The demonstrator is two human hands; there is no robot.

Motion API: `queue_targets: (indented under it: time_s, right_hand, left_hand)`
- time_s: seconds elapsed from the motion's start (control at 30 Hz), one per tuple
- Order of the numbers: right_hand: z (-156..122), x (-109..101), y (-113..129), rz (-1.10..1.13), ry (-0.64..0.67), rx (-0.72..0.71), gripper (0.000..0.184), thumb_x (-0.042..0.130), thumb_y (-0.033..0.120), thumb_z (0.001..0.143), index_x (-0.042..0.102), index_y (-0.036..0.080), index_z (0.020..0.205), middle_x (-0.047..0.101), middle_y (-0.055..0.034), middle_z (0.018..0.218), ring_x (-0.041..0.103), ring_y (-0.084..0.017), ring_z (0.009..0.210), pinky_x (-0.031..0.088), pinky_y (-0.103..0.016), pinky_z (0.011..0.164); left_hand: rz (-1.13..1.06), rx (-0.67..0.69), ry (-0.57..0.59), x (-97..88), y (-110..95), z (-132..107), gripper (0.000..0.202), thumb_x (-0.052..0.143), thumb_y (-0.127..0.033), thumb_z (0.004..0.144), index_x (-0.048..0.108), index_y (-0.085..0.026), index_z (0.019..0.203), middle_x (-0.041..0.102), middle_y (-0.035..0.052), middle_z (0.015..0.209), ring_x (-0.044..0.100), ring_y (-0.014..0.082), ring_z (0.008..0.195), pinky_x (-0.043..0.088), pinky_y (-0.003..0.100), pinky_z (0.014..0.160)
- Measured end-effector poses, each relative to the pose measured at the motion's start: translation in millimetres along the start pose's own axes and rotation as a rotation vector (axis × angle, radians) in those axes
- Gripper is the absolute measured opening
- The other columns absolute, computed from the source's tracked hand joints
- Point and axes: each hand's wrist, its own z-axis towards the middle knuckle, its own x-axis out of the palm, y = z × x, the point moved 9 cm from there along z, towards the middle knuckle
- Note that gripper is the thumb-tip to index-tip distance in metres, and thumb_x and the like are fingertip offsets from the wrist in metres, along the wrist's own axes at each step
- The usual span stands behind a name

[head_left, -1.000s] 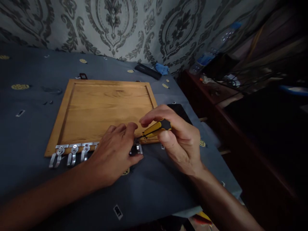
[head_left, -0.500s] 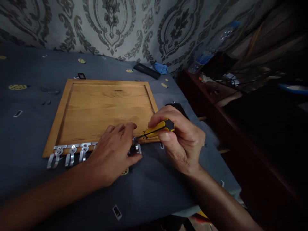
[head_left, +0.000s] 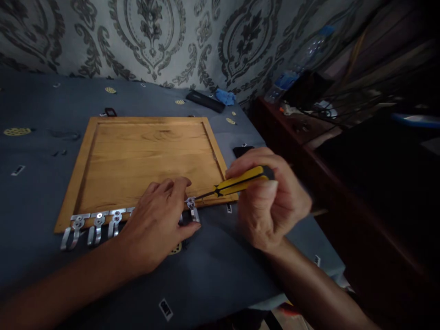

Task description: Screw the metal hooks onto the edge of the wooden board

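Observation:
A framed wooden board point(head_left: 154, 156) lies on the cloth-covered table. Along its near edge runs a metal hook rail point(head_left: 99, 216) with several silver double hooks. My left hand point(head_left: 154, 220) grips the rail near its right end, fingers over the board's edge and thumb below; it hides the middle hooks. In my right hand point(head_left: 271, 197) is a yellow and black screwdriver point(head_left: 240, 181), held by the handle. Its shaft slants down to the left, and the tip is near the rightmost hook point(head_left: 193, 211); whether it touches a screw I cannot tell.
Behind the board are a dark hanger loop point(head_left: 110, 112), a black oblong object point(head_left: 205, 101) and a crumpled blue cloth point(head_left: 226, 96). A dark flat object point(head_left: 242, 151) lies partly behind my right hand. At right, a plastic bottle point(head_left: 299, 64) stands on a brown cabinet point(head_left: 271, 119).
My right hand has moved right and back with the screwdriver, exposing more of its shaft and the rightmost hook. My left hand stays on the rail. The view has shifted slightly.

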Motion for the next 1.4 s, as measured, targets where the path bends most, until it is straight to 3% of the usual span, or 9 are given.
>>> queue_targets:
  time_s: [0.1,0.63,0.9,1.4]
  right_hand:
    - [0,-1,8,-0.04,-0.066,-0.103,0.023,0.045,0.035,0.101,0.062,0.022,0.094,0.061,-0.0033,0.081,0.056,-0.017,0.076,0.047,-0.035,0.071]
    - [-3,9,6,-0.003,0.016,-0.078,0.022,0.044,0.033,0.102,0.061,0.02,0.096,0.061,-0.0039,0.084,0.057,-0.018,0.078,0.048,-0.034,0.069]
    - [3,17,8,0.02,0.171,-0.097,0.025,0.04,0.035,0.103,0.06,0.021,0.099,0.063,-0.0044,0.087,0.058,-0.018,0.079,0.047,-0.034,0.069]
    - [8,19,9,0.049,0.283,-0.064,0.023,0.039,0.033,0.103,0.058,0.02,0.1,0.062,-0.0041,0.091,0.058,-0.016,0.084,0.047,-0.033,0.073]
  left_hand:
    - [0.01,0.006,0.002,0.5,-1,0,0.051,0.078,-0.03,0.073,0.05,-0.018,0.114,0.065,0.0078,0.104,0.059,0.0321,0.098,0.048,0.048,0.088]
    - [-0.01,0.002,0.013,0.9,-2,1,0.048,0.077,-0.027,0.074,0.051,-0.019,0.113,0.065,0.0097,0.106,0.059,0.0334,0.1,0.048,0.05,0.088]
    - [0.003,0.011,0.019,2.3,-1,1,0.051,0.076,-0.029,0.074,0.049,-0.018,0.117,0.065,0.0102,0.108,0.059,0.0333,0.101,0.048,0.05,0.088]
    - [0.0,0.003,0.04,3.8,-1,2,0.055,0.078,-0.029,0.073,0.049,-0.017,0.119,0.063,0.0112,0.109,0.058,0.0342,0.101,0.048,0.052,0.09]
